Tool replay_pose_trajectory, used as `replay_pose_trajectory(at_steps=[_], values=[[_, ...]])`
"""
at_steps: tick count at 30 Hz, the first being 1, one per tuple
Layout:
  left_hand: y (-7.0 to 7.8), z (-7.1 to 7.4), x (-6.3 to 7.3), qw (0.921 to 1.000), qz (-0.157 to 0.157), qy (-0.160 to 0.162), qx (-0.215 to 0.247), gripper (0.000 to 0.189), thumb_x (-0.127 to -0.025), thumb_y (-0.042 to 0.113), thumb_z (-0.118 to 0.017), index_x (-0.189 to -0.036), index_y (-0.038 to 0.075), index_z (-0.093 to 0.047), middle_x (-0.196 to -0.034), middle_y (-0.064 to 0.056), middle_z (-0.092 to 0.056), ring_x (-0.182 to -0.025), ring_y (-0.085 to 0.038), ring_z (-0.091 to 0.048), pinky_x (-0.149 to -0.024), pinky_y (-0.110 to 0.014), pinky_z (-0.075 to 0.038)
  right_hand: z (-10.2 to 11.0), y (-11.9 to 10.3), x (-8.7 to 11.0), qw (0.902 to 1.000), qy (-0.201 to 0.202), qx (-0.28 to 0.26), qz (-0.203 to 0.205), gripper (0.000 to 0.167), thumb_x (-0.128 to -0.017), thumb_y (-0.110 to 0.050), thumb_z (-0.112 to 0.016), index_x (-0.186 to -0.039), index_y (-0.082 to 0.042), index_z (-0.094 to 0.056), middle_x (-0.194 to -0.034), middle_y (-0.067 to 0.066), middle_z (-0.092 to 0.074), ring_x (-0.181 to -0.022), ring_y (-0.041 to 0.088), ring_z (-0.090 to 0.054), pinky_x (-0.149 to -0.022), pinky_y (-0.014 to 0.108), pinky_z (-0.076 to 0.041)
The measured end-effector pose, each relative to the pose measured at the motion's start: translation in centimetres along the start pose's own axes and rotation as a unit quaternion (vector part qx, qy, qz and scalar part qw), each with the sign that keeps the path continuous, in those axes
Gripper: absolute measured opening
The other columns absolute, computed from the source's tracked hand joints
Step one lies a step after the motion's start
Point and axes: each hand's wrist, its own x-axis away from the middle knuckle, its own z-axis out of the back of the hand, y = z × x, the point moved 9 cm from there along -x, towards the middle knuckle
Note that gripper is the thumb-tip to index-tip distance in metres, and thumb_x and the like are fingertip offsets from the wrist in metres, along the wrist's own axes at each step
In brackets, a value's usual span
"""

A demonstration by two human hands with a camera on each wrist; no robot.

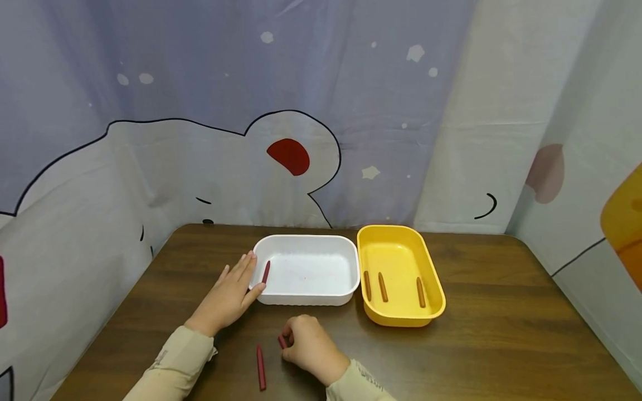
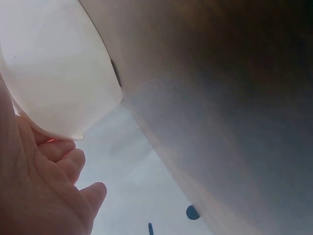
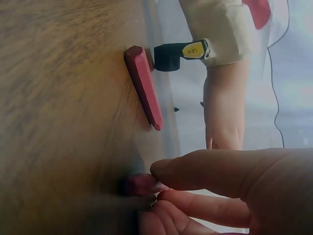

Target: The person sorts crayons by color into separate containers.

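While the left hand [image 1: 225,298] lies with its fingers straight against the left end of a white tray [image 1: 305,299], the right hand [image 1: 312,345] pinches a red crayon [image 1: 283,341] between thumb and fingers, low over a brown wooden table [image 1: 501,317]. Whether the crayon's lower end touches the wood cannot be told. The left thumb reaches the tray's near left corner.

A second red crayon [image 1: 261,367] lies on the table just left of the right hand, pointed end away from the person. Inside the white tray, near its left wall, is a third red crayon [image 1: 266,272], tilted slightly to the right, close to the left fingers.

Just right of the white tray sits a yellow tray [image 1: 405,321], set lengthwise, away from the person. Three brown crayons [image 1: 383,287] are in its nearer half: one along the left wall, one beside it, one toward the right wall.

Both arms wear pale sleeves [image 1: 175,356]. The right wrist view shows a black device [image 3: 168,58] with a yellow label at the left cuff. Behind the table hangs a cartoon-printed curtain [image 1: 381,111] in lavender and white.
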Motion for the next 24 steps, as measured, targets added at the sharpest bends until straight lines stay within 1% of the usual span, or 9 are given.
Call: replay_pose_trajectory(at_steps=[5,11,17,19,24], values=[[-0.1,-0.1,-0.1,1.0,-0.001,0.0,-0.003,0.072,-0.107,0.043,-0.048,-0.155,-0.008,-0.031,-0.162,-0.023,-0.028,-0.15,-0.04,-0.026,-0.117,-0.066,-0.021,0.3,0.2,0.0,0.9999,0.011,0.008,0.003,0.018,-0.068,0.003,-0.083,-0.081,-0.005,-0.073,-0.065,-0.006,-0.054,-0.061,0.005,-0.047,-0.057,0.021,-0.043],[0.0,0.0,-0.1,1.0,-0.001,0.003,-0.001,0.072,-0.107,0.042,-0.05,-0.154,-0.008,-0.032,-0.162,-0.023,-0.028,-0.15,-0.039,-0.026,-0.117,-0.065,-0.022,0.7,-0.1,0.0,0.9984,0.032,0.036,0.029,0.018,-0.069,0.004,-0.081,-0.068,-0.01,-0.07,-0.06,-0.01,-0.049,-0.058,0.003,-0.043,-0.054,0.02,-0.04],[0.0,0.0,0.0,1.0,0.001,0.003,0.001,0.071,-0.107,0.042,-0.049,-0.155,-0.007,-0.032,-0.162,-0.023,-0.028,-0.15,-0.039,-0.026,-0.117,-0.065,-0.022,0.9,-0.2,0.1,0.9972,0.042,0.053,0.032,0.019,-0.068,0.003,-0.08,-0.068,-0.011,-0.067,-0.066,-0.009,-0.049,-0.062,0.004,-0.043,-0.057,0.021,-0.039],[0.0,0.0,0.0,1.0,0.001,0.003,0.002,0.071,-0.107,0.042,-0.05,-0.155,-0.007,-0.032,-0.162,-0.023,-0.029,-0.15,-0.039,-0.026,-0.117,-0.065,-0.022,1.0,-0.1,0.1,0.9981,0.04,0.038,0.03,0.018,-0.069,0.003,-0.079,-0.071,-0.01,-0.067,-0.066,-0.008,-0.05,-0.062,0.004,-0.045,-0.057,0.02,-0.041],[-0.1,-0.1,-0.1,1.0,0.001,0.002,0.001,0.072,-0.107,0.042,-0.05,-0.155,-0.007,-0.032,-0.162,-0.023,-0.028,-0.15,-0.039,-0.026,-0.117,-0.065,-0.021,1.1,0.5,-0.2,0.9987,0.027,-0.036,0.025,0.018,-0.071,0.009,-0.075,-0.078,-0.006,-0.066,-0.068,-0.005,-0.061,-0.061,0.003,-0.052,-0.056,0.02,-0.046]])
